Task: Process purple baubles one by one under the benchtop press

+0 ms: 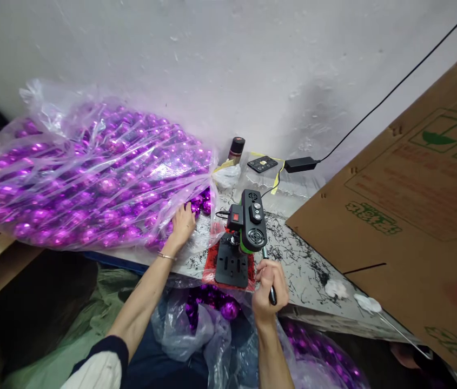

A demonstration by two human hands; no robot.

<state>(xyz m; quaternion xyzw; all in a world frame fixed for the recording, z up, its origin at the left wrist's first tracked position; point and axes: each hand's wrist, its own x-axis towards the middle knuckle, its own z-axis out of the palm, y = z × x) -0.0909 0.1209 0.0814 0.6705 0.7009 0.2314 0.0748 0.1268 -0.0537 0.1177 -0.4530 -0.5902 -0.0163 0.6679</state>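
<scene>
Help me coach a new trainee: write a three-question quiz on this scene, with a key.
1. What does the right hand grip?
a) the carton
b) a black-ended handle
c) the wall cable
2. True or false: the left hand is at the clear bag of purple balls.
3. Fill in: the switch on the black machine is coloured ____.

Key: 1 b; 2 true; 3 red.

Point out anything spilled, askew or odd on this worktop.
Thin black scraps are strewn over the worktop around the black machine, extending toward the cardboard box on the right, with a white wad beside them. It looks odd because it resembles uncleared litter.
</scene>
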